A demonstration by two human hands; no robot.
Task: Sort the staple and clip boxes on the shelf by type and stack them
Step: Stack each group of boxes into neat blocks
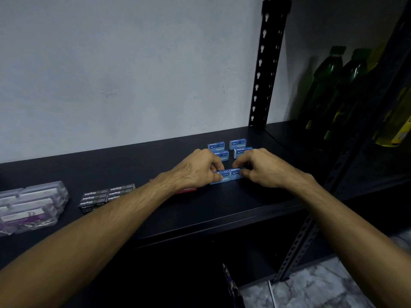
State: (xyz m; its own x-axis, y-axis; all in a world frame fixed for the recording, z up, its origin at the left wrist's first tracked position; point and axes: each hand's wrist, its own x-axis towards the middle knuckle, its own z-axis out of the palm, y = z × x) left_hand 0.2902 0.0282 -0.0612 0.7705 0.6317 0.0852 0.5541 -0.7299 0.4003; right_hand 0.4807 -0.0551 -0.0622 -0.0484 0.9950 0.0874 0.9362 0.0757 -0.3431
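Observation:
On the black shelf (222, 207), my left hand (195, 171) pinches a blue staple box (223, 177) and my right hand (264, 168) pinches a second blue staple box (236, 173) right beside it; the two boxes touch side by side. Behind them stand more blue staple boxes (237, 143), several in two short rows near the wall. A red staple box (186, 189) peeks out under my left wrist. Further left lie several dark grey staple boxes (106, 194), stacked. Clear plastic clip boxes (31, 205) sit piled at the far left.
A black perforated shelf post (265, 63) rises behind the blue boxes. Green bottles (329, 85) and a yellow item (398, 130) stand on the neighbouring shelf to the right. The shelf's front edge runs just below my forearms; a tiled floor shows below.

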